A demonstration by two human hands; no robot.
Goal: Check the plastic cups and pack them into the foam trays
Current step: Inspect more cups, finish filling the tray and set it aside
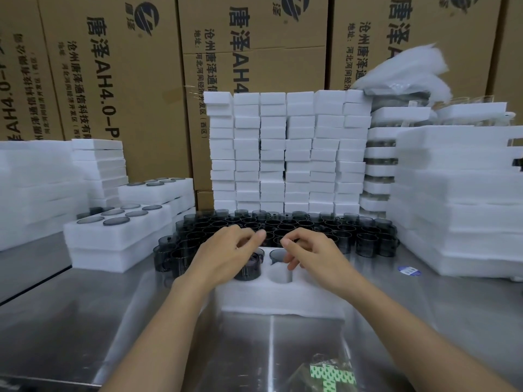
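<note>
A white foam tray (283, 295) lies on the steel table right in front of me. My left hand (223, 256) rests over a dark translucent plastic cup (249, 269) that stands partly sunk in a tray hole, with fingers curled around its top. Another cup (278, 254) sits in the hole behind an empty hole (280, 275). My right hand (311, 257) hovers over the tray's right part, fingers curled and apart, nothing visible in them. Behind the tray stands a crowd of several loose dark cups (297, 224).
Two stacked filled trays (93, 247) sit at the left. Foam block stacks (285, 154) rise behind the cups, tray stacks (458, 199) at the right, cardboard boxes (119, 80) behind all. A blue sticker (409, 270) lies right; a green-patterned bag (331, 374) lies near me.
</note>
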